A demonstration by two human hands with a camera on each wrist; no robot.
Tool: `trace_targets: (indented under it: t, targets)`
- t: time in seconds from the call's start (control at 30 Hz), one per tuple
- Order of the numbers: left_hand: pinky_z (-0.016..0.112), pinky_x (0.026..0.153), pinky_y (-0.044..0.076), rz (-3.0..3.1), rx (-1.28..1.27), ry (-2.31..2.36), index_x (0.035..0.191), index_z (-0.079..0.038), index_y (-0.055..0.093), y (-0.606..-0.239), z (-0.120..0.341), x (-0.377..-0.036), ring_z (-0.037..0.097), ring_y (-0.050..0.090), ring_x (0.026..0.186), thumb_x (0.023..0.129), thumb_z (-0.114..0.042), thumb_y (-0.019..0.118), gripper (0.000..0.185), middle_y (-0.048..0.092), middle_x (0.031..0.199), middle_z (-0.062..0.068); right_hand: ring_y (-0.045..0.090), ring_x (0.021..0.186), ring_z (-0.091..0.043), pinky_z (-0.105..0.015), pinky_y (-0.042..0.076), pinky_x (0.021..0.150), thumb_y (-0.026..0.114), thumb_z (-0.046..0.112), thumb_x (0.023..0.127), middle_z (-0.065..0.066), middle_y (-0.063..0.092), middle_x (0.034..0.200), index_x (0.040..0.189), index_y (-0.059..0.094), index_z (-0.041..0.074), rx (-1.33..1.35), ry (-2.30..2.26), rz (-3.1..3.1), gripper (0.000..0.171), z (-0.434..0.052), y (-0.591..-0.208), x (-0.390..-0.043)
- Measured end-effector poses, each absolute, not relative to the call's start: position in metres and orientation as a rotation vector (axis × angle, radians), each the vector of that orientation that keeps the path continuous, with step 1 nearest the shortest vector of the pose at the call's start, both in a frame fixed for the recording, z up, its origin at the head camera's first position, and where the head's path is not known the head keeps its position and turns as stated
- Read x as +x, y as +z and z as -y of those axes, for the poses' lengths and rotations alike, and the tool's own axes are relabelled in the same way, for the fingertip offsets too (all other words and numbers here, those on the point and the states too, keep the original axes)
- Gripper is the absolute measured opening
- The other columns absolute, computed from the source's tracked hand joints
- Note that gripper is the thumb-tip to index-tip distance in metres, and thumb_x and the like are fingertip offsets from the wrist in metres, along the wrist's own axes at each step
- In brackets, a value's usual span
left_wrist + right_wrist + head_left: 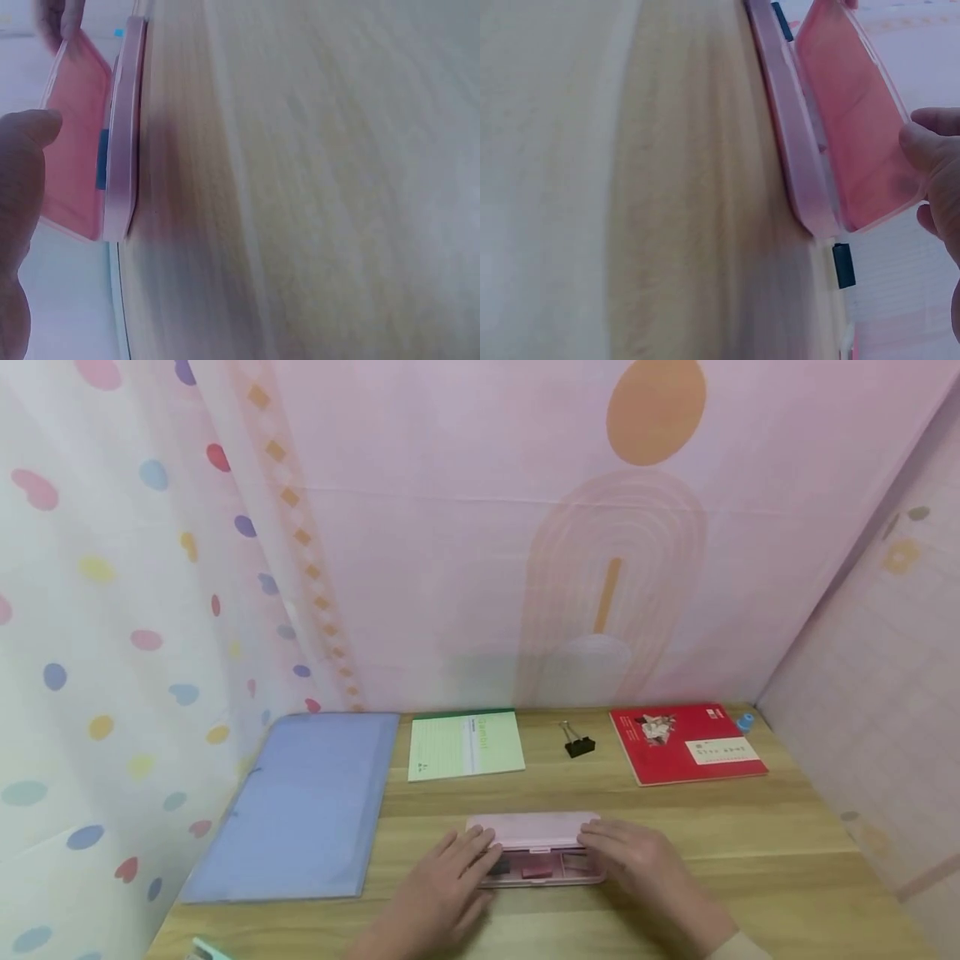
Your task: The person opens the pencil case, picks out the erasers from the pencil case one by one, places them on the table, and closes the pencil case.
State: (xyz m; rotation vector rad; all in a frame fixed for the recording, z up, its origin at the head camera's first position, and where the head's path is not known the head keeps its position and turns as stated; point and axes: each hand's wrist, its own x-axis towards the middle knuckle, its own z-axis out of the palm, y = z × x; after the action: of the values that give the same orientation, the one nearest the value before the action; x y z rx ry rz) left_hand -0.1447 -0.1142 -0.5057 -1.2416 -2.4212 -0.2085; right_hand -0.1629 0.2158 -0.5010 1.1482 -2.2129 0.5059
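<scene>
A pink pencil case (540, 882) lies on the wooden table in front of me, its lid (534, 831) raised at a slant and hinged at the back. Inside are a dark block, a small pink item (536, 872) and a divided section at the right end. My left hand (442, 885) holds the lid's left corner, fingers over the top and thumb (41, 127) at the inner edge. At the opposite corner, my right hand (645, 860) pinches the lid between thumb and fingers, seen closely in the right wrist view.
A blue folder (300, 810) lies on the left. Along the back are a green notepad (465, 745), a black binder clip (580, 747), a red booklet (675, 760) and a small blue object (745, 722). A mint-coloured item (210, 948) shows at the front left edge. Patterned curtains surround the table.
</scene>
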Motion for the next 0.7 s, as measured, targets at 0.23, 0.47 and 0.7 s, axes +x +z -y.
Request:
trace_targets:
  t: [0.23, 0.47, 0.7]
  targets:
    - [0.053, 0.108, 0.034, 2.419, -1.163, -0.229, 0.144, -0.004, 0.042, -0.502, 0.11, -0.154, 0.03, 0.036, 0.137, 0.087, -0.035, 0.067, 0.07, 0.04, 0.148, 0.014, 0.07, 0.09, -0.019, -0.032, 0.058, 0.073, 0.044, 0.019, 0.101, -0.005, 0.071, 0.107, 0.107, 0.073, 0.01, 1.069, 0.43, 2.135, 0.031, -0.211, -0.493, -0.172]
    - [0.055, 0.113, 0.023, 2.516, -1.059, -0.193, 0.149, -0.003, 0.03, -0.496, 0.103, -0.175, 0.03, 0.024, 0.143, 0.082, -0.053, 0.068, 0.092, 0.025, 0.156, 0.014, 0.047, 0.13, -0.024, -0.046, 0.04, 0.106, 0.068, 0.048, 0.086, -0.003, 0.046, 0.145, 0.143, 0.047, 0.012, 1.011, 0.332, 2.375, 0.071, -0.216, -0.49, -0.175]
    - [0.053, 0.115, 0.014, 2.714, -0.916, -0.131, 0.155, -0.01, 0.007, -0.493, 0.097, -0.198, 0.025, 0.003, 0.147, 0.077, -0.077, 0.054, 0.113, -0.001, 0.161, 0.006, 0.007, 0.147, -0.023, -0.056, 0.011, 0.116, 0.066, 0.073, 0.07, 0.002, 0.01, 0.161, 0.155, 0.014, 0.017, 0.808, 0.243, 2.759, 0.115, -0.217, -0.498, -0.189]
